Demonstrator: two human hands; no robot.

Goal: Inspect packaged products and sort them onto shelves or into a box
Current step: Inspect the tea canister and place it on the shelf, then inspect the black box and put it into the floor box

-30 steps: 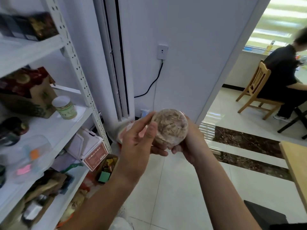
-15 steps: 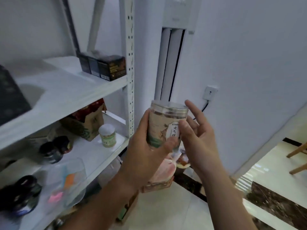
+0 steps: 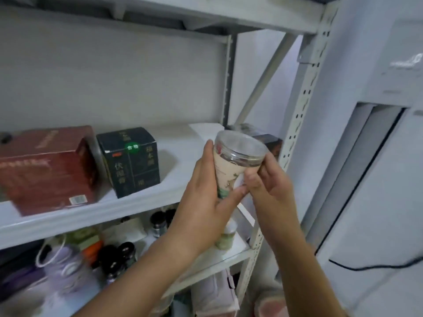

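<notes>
Head view
Jar: a clear-lidded jar [image 3: 235,161] with a printed paper label, held up, tilted, in front of the upper shelf [image 3: 142,202], near its right post.
Left hand [image 3: 206,202]: wrapped around the jar's left side, thumb across the label.
Right hand [image 3: 270,186]: fingers pressed on the jar's right side under the lid.
Shelf: a red box [image 3: 45,170] far left; a dark box [image 3: 130,161] beside it.

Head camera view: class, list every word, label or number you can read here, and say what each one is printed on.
"合格" on the round green sticker on the dark box.
"优" in large pale characters on the same box; the rest of its print is too blurred.
Red box: lettering and barcode too blurred to read.
Jar held by the left hand and right hand: label unreadable.
</notes>
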